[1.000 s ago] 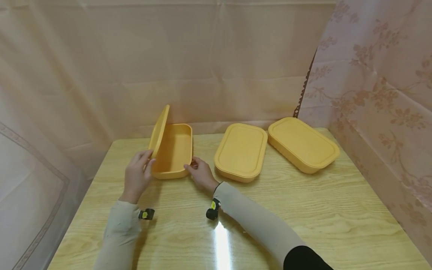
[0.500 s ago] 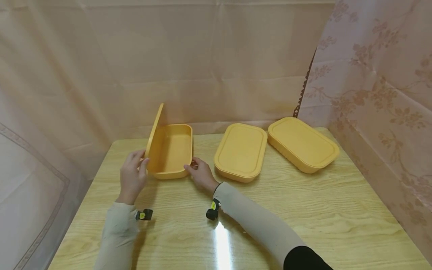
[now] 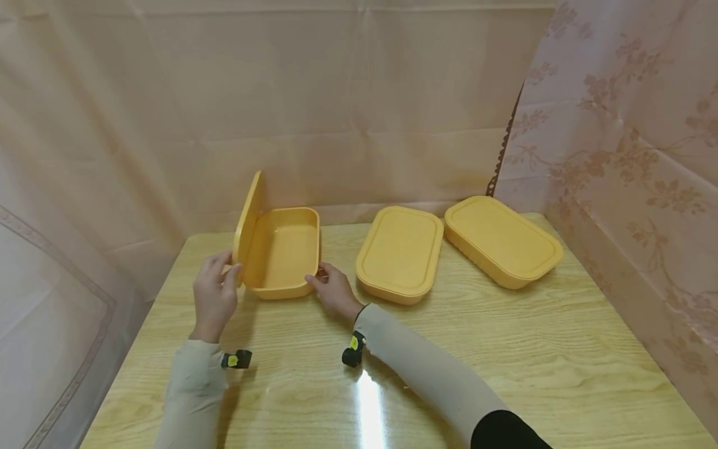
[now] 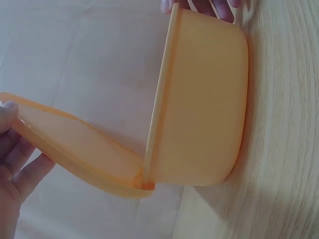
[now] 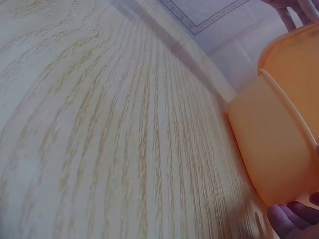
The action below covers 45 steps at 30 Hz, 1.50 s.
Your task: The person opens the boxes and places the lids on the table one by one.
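A yellow plastic box (image 3: 288,252) stands at the table's left with nothing seen inside it. Its lid (image 3: 247,218) is tilted up steeply along the left side, and its lower edge meets the box rim in the left wrist view. My left hand (image 3: 214,294) pinches the lid's near edge between thumb and fingers, as the left wrist view confirms on the lid (image 4: 79,144). At the near right corner, my right hand (image 3: 336,292) grips the box wall. Only its fingertips show beside the box (image 5: 274,134) in the right wrist view.
Two more yellow boxes stand to the right with lids on: one box (image 3: 400,252) upright-facing, the other box (image 3: 503,240) set at an angle. The wood-grain table (image 3: 505,362) backs onto a beige curtain (image 3: 359,106). A patterned cloth (image 3: 645,156) hangs at the right.
My left hand has moved left, swinging the lid outward from over the box to steeper and farther open. The right hand and the box have stayed in place.
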### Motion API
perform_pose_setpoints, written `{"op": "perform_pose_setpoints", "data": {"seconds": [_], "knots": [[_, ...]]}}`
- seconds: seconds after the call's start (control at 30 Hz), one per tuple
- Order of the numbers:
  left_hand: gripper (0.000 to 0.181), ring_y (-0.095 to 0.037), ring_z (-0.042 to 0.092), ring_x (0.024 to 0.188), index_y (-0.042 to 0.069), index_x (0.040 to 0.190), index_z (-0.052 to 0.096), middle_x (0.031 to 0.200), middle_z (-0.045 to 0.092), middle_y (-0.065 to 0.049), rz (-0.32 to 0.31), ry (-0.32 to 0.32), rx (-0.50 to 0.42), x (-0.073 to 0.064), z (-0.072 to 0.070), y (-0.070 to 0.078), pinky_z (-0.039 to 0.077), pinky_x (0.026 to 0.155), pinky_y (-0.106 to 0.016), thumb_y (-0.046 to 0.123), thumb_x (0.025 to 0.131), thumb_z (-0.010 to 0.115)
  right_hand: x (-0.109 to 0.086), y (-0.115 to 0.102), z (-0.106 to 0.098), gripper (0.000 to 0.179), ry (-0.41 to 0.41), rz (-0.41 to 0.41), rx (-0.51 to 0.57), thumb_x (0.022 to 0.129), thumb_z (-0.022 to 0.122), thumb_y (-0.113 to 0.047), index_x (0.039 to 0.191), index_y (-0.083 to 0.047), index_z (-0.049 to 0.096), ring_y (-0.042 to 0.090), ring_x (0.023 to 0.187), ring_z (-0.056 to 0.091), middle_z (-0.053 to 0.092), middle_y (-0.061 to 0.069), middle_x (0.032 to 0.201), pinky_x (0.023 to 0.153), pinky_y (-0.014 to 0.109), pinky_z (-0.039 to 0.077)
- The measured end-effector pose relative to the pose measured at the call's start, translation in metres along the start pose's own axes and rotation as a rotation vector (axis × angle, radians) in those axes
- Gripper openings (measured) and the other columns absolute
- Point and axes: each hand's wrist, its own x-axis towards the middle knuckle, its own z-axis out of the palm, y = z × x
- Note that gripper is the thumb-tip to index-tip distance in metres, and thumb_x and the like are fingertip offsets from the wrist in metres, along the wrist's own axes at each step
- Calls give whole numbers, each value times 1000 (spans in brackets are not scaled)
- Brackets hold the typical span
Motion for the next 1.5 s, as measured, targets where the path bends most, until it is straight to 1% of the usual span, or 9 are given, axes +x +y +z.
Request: {"op": "perform_pose_setpoints", "data": {"seconds": [0.13,0.2,0.37,0.47,0.6,0.77,1.1,1.37,1.5], "knots": [[23,-27,61,93,-11,111,66,97,61,-9,-41,20,-37,-1,-2,-3,41,77,4,-10,88,62,0,1,0,49,1,-11,-12,95,63,-23,135,3,52,24,104,63,67,16,113,84,28,55],[23,-21,60,93,-11,111,65,98,60,-7,-57,25,-71,-2,-4,-4,42,77,3,-10,89,61,-1,0,0,49,2,-10,-17,95,63,-23,135,3,52,24,104,63,67,15,113,83,28,55],[23,1,54,96,-12,112,65,100,57,8,-89,43,-138,-2,-8,-7,44,75,1,-9,90,60,-2,-1,0,47,1,-8,-13,95,63,-23,134,2,53,24,103,63,66,15,113,84,28,54],[23,8,51,96,-11,113,65,101,53,18,-117,58,-156,-2,-10,-7,44,75,1,-8,90,60,-3,-2,0,47,-2,-7,-13,95,63,-23,134,3,53,24,103,63,66,15,113,84,28,54],[23,9,52,95,-11,112,66,100,53,23,-142,84,-180,-1,-11,-8,45,74,0,-7,89,62,-4,-5,-1,48,-6,1,-17,96,63,-23,134,3,52,24,105,63,66,16,115,84,29,55],[24,7,53,93,-11,111,67,97,54,22,-152,125,-208,0,-13,-11,45,72,1,-7,88,64,-4,-6,0,49,-10,9,-23,96,62,-24,136,3,51,25,107,62,65,15,116,84,28,55],[25,2,54,92,-16,114,63,93,54,21,-215,153,-295,-2,-13,-16,50,73,-4,-6,91,61,-3,-4,-1,50,-16,8,-26,96,62,-25,136,2,50,23,102,63,64,15,115,75,23,55],[25,3,53,93,-9,114,67,95,55,23,-256,167,-230,-3,-15,-18,48,73,-4,-1,92,63,-3,-2,-1,45,-9,-15,-15,96,62,-23,132,2,53,24,99,64,65,16,112,72,22,55],[25,2,53,92,-8,115,67,92,55,21,-285,169,-244,-4,-15,-19,49,74,-4,0,92,62,-4,-3,0,42,-6,-4,-11,96,61,-22,131,1,54,23,98,64,64,16,113,72,22,55]]}}
